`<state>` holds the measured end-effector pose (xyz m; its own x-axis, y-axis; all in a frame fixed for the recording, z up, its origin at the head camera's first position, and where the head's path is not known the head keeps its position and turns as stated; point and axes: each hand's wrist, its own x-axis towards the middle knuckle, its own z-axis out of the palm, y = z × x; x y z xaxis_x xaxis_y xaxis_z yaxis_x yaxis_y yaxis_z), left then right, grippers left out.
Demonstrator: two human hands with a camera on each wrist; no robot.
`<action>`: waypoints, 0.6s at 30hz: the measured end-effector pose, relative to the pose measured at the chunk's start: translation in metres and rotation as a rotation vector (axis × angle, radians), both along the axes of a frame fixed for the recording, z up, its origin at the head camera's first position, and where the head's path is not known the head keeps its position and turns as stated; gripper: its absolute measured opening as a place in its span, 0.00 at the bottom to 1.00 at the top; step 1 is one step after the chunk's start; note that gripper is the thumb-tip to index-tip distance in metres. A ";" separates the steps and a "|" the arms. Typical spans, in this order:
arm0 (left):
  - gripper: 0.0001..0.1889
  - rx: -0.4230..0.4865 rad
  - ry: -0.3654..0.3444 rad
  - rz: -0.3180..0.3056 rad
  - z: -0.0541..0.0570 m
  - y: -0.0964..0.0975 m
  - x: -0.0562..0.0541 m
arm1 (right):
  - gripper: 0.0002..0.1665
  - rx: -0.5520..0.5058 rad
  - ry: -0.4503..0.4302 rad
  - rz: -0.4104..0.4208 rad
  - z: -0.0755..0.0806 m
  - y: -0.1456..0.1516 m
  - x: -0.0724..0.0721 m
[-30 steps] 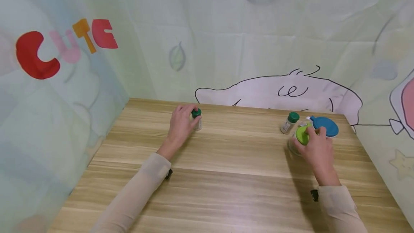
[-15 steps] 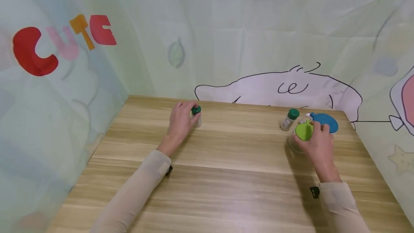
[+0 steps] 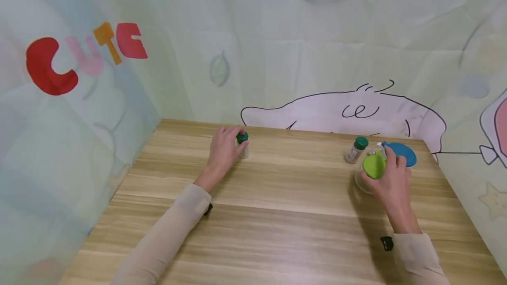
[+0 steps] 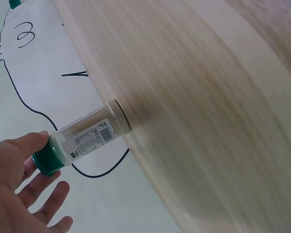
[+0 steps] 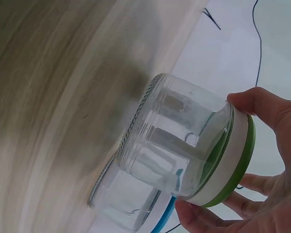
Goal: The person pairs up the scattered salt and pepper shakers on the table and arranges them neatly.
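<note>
In the head view my left hand (image 3: pixel 224 147) is at the back left of the table, by a small clear spice shaker (image 3: pixel 245 149) with a green cap. The left wrist view shows thumb and fingers pinching that cap (image 4: pixel 48 158); the labelled shaker's base is at the tabletop. Over at the right, my right hand (image 3: pixel 395 184) grips a glass jar (image 5: pixel 177 138) near its top, thumb on one side and fingers on the other, around the white and lime-green lid (image 3: pixel 374 166). The glass looks empty, its base close over the wood.
Just behind the gripped jar stands another glass jar with a blue lid (image 3: pixel 402 155), partly hidden by my right hand. A second green-capped spice shaker (image 3: pixel 356 150) stands left of them. Printed cloth walls (image 3: pixel 297 69) rise at the back and sides of the wooden table (image 3: pixel 277 197).
The fingers of my right hand have shifted rightward from over the green lid to its edge, leaving more of the lid in sight. My left hand stays at the shaker's cap.
</note>
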<state>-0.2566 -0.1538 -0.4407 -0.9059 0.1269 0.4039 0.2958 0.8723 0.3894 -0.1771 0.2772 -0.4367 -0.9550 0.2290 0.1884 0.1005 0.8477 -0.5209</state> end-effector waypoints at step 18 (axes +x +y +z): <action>0.16 0.001 0.023 -0.009 -0.001 -0.002 0.000 | 0.56 0.030 0.102 0.110 0.009 -0.032 0.006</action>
